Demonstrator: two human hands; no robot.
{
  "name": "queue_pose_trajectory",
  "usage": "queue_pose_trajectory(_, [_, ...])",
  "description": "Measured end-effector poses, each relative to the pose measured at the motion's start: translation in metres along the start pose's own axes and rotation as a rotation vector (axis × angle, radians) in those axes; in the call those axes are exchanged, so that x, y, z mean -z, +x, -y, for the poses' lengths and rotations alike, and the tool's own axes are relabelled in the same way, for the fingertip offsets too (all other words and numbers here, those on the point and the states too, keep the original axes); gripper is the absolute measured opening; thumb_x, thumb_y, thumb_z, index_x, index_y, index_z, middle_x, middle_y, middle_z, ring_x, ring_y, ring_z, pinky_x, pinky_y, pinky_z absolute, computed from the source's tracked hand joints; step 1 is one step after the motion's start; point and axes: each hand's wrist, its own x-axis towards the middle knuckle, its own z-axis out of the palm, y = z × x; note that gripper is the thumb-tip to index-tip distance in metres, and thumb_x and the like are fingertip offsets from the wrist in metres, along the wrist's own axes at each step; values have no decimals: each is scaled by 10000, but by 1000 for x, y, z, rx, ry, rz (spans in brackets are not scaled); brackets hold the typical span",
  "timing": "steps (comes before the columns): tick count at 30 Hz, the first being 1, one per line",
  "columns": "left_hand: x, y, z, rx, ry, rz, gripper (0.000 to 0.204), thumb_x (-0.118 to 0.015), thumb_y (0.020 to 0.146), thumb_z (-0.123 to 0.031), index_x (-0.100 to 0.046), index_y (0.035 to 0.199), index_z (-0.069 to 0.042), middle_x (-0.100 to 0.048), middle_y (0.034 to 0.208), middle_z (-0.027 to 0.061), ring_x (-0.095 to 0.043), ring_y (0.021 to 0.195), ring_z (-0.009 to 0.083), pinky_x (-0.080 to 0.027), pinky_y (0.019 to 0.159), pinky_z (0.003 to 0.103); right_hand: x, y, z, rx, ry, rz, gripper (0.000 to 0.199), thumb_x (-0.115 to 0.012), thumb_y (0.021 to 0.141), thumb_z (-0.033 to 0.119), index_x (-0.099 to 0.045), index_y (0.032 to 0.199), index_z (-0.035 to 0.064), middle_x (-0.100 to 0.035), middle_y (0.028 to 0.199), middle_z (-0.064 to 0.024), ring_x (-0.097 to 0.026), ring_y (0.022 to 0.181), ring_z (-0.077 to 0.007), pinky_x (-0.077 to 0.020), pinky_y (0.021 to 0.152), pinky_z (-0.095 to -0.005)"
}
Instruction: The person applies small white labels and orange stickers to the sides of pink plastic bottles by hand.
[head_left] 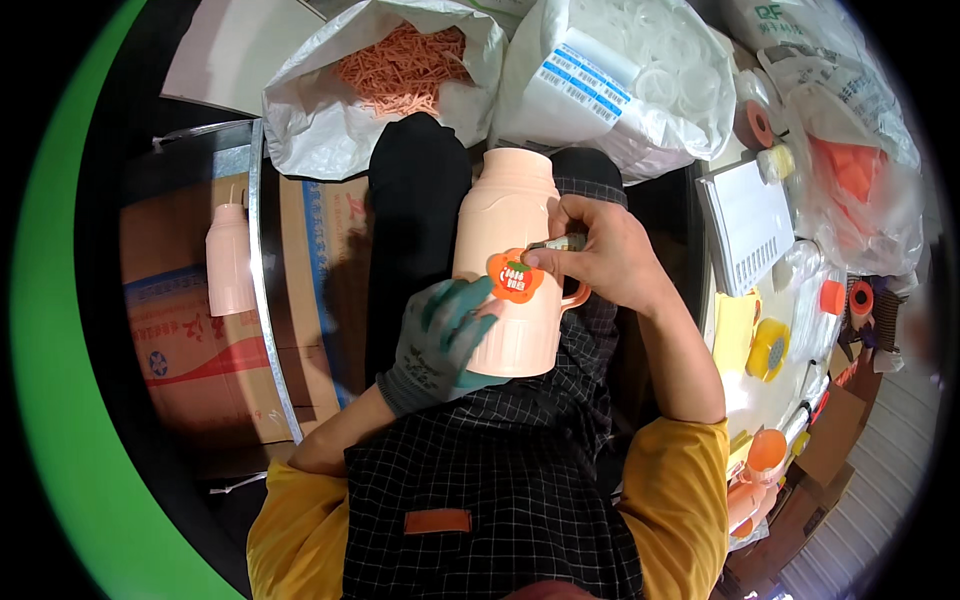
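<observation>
A pale pink thermos jug [510,200] with a side handle lies across my lap, its neck pointing away from me. On its side is an orange flower-shaped sticker [515,278] with a green top and white print. My left hand [440,335], in a grey and green glove, holds the jug from the left, its fingers curled near the sticker and slightly blurred. My bare right hand [610,250] is closed in a pinch at the sticker's upper right edge. Between its thumb and forefinger shows a small greyish thing [565,242] that I cannot make out.
Beyond my knees stand a white bag of pink paper shreds [400,65] and a bag of clear plastic pieces [670,80]. A second pink jug [230,260] is at the left, by cardboard boxes [200,350]. The right-hand table holds a white box [745,225] and yellow tape [768,350].
</observation>
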Motion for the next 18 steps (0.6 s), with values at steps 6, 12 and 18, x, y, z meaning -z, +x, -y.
queue_pose_trajectory(6, [11, 7, -7, 21, 89, 168, 797, -860, 750, -408, -642, 1438, -71, -529, 1520, 172, -493, 1297, 365, -420, 1068, 513, -14, -3, -11, 316, -494, -605, 540, -922, 697, 504, -659, 899, 78, -612, 784, -72, -657, 669, -306, -540, 617, -403])
queue_pose_trajectory(12, [-8, 3, -10, 29, 202, 147, 664, -806, 778, -250, -628, 1389, -59, -511, 1521, 244, -525, 1319, 420, -414, 1083, 557, -36, -25, -17, 426, -344, -638, 514, -941, 666, 471, -684, 932, 114, -615, 841, -51, -669, 720, -292, -544, 625, -384])
queue_pose_trajectory(18, [-1, 14, 8, 78, 59, 23, 687, -729, 916, -174, -482, 1548, -70, -447, 1628, 236, -516, 1375, 443, -404, 1114, 549, -42, -79, -62, 224, 202, -818, 315, -932, 692, 91, -701, 898, 34, -612, 830, -72, -609, 736, -197, -505, 660, -342])
